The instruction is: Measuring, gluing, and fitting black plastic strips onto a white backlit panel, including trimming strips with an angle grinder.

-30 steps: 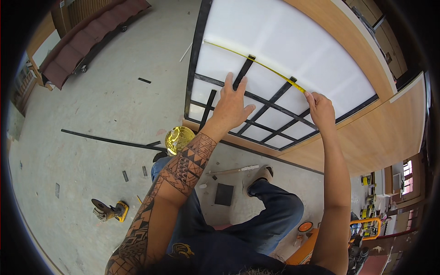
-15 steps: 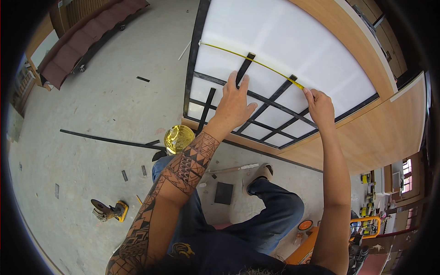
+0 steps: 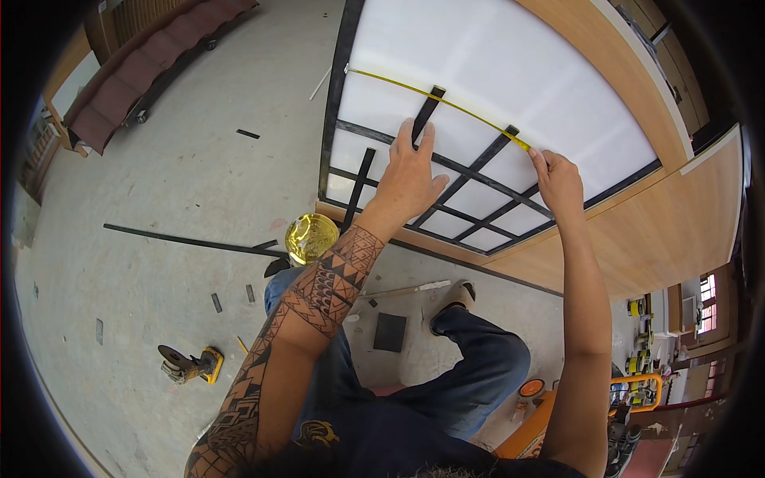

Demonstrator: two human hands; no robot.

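As a yellow tape measure [image 3: 474, 115] slants over a white panel [image 3: 486, 56], its long axis running from the dark left border down to the right, the worker's right hand [image 3: 560, 185] pinches its lower end, thumb and fingers closed (any case in the palm is hidden). The left hand [image 3: 406, 177] is near but apart, just below the tape, its fingers loosely spread around a black strip [image 3: 428, 111]; whether they press on it, one cannot tell. That strip and a second black bar [image 3: 490, 153] both cross the tape's line at their upper ends. Light wood framing [image 3: 617, 64] edges the panel on the right. A shiny yellow roll [image 3: 311, 238] sits beside the left forearm; a cutting tool [image 3: 191, 365] rests on the floor [image 3: 159, 311], well apart from both hands.
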